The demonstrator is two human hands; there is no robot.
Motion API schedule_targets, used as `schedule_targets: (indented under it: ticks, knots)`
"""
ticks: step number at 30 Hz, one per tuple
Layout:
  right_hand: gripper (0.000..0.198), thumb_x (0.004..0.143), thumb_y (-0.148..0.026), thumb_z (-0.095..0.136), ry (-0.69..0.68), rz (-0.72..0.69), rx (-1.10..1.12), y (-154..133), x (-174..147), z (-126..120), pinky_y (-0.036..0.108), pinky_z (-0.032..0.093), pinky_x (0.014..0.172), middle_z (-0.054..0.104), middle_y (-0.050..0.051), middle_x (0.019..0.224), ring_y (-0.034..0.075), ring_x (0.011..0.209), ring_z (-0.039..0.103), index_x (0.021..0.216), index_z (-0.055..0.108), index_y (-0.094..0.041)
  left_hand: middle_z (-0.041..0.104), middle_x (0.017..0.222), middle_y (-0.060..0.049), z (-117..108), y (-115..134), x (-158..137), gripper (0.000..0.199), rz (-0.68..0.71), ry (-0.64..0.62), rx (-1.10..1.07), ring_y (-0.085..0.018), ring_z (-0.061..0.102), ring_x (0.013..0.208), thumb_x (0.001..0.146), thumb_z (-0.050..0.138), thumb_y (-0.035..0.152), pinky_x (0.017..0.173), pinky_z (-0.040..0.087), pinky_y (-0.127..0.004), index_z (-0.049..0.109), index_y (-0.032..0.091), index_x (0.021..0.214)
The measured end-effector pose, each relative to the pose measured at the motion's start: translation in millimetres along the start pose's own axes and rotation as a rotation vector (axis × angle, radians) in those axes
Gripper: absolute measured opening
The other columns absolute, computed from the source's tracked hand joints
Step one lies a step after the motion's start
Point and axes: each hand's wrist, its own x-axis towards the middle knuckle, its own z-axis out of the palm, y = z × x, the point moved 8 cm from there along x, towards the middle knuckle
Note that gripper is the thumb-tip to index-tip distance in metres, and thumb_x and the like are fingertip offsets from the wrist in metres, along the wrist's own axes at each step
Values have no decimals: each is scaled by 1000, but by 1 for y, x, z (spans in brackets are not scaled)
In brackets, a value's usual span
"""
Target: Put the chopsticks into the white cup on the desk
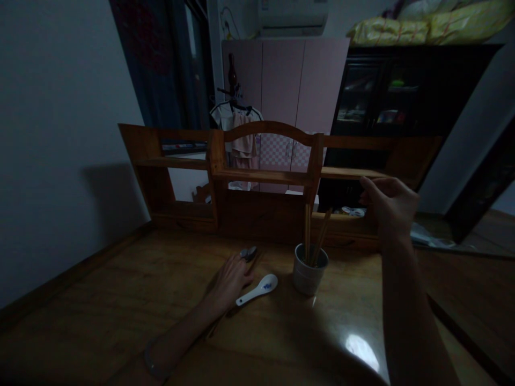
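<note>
My left hand (230, 283) lies palm down on the wooden tabletop, its fingers stretched over the handles of metal spoons (250, 253). Only the bowls of these spoons show past the fingertips. Thin sticks lie partly beneath the hand, mostly hidden. Just right of it is a white ceramic spoon (259, 289) with a blue mark in its bowl. Farther right, a light grey cup (308, 276) stands upright with several wooden chopsticks (308, 233) leaning in it. My right hand (391, 201) is raised beyond the cup's right side, fingers curled together, with nothing visible in them.
A wooden shelf unit (261, 176) runs along the back of the table (132, 300). A wall (60, 134) borders the left side. Behind the shelf stand a pink wardrobe (279, 80), hanging clothes (243, 131) and a dark cabinet (374, 91).
</note>
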Motion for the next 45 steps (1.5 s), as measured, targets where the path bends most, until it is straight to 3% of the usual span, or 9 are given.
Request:
schedule_targets:
  ticks: [9,15,21,26,31,36,42,45]
  knots:
    - [32,79,-45,67,-45,40,-14,-4,-1,1,17,43,43,62,2,58,10,47,57,77,69,-13,61,97,-9,-6,6,-2,11,38,82,-1,-25,56,97,83,60,29,82,44,-35,60,19,88]
    - [31,79,-43,66,-67,72,0,1,-1,2,16,40,41,60,1,55,8,43,52,75,69,-13,59,96,-9,-7,10,-1,10,9,39,68,-25,55,95,86,55,28,81,44,-35,57,18,84]
    - [29,79,-42,66,-90,63,35,3,1,3,17,41,40,60,1,54,9,43,53,75,69,-13,55,102,-10,-13,17,0,18,-52,-2,52,-23,56,96,90,47,28,82,44,-33,54,16,102]
    - [30,79,-43,65,-93,68,30,3,1,3,17,40,39,60,1,54,9,42,52,74,69,-14,57,104,-9,-17,19,1,20,-126,-30,36,-20,60,93,96,35,28,75,46,-28,47,17,108]
    - [28,80,-41,64,-91,60,29,0,-1,3,18,40,40,59,1,53,9,42,51,73,69,-14,65,84,-7,-4,7,5,21,-218,-93,15,-19,66,71,98,33,32,55,41,-24,43,17,109]
    - [28,81,-41,64,-94,63,18,-2,-2,3,19,40,40,59,1,55,10,43,51,76,69,-14,65,94,-7,-4,11,10,21,-119,16,29,-19,66,75,98,36,30,55,41,-24,46,19,114]
    - [29,81,-41,64,-88,74,8,-4,-3,3,19,39,39,59,2,54,9,41,51,74,69,-13,58,106,-8,-29,31,6,25,-72,145,47,-17,62,82,99,31,25,64,47,-25,50,19,115]
    - [30,82,-42,63,-114,77,-4,-6,-4,6,19,39,40,60,2,56,9,43,51,75,69,-13,56,111,-9,-37,36,6,29,-38,219,-13,-18,61,92,98,30,19,75,49,-28,47,18,121]
